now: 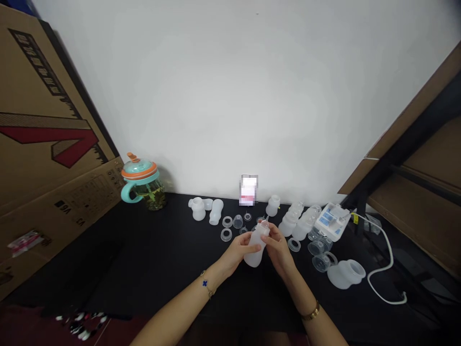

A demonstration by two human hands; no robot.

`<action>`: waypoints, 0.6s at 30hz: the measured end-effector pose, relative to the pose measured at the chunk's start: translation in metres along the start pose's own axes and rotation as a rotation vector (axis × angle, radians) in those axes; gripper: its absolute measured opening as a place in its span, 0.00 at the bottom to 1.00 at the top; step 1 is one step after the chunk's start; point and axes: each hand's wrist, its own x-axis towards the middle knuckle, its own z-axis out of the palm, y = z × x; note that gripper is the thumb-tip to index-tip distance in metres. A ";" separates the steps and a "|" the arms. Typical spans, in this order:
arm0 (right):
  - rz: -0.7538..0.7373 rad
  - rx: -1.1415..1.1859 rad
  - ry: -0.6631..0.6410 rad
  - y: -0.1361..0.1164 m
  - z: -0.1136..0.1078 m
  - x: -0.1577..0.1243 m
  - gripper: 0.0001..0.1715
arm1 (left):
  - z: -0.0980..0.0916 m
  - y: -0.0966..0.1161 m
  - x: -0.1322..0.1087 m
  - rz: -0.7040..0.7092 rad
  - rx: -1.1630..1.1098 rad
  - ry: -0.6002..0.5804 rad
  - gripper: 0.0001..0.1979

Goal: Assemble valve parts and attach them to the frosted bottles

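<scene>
A translucent white bottle (pixel 255 250) is held between my two hands over the black table, tilted a little with its top up and to the right. My left hand (pixel 237 249) wraps its left side, thumb across the body. My right hand (pixel 276 244) closes round the neck, where a clear nipple-like tip (pixel 265 223) sits on top. Behind my hands lie white rings (pixel 226 234), a clear cup (pixel 237 221) and small round parts (pixel 248 216). Several similar bottles (pixel 288 222) stand or lie to the right.
A teal-lidded glass pitcher (pixel 142 185) stands back left beside a large cardboard box (pixel 54 144). White pieces (pixel 198 209) stand near the wall. On the right are a labelled white device (pixel 331 221), clear cups (pixel 320 262), a wide-mouthed bottle (pixel 345 275) and a white cable (pixel 391 245).
</scene>
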 end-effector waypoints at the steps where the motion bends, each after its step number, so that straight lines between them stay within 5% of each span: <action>1: 0.000 0.003 0.004 0.000 0.000 0.000 0.24 | 0.000 -0.001 0.000 0.006 0.004 0.002 0.25; 18: -0.048 -0.055 0.100 0.006 0.001 -0.002 0.27 | -0.001 -0.008 0.002 0.049 0.006 0.049 0.26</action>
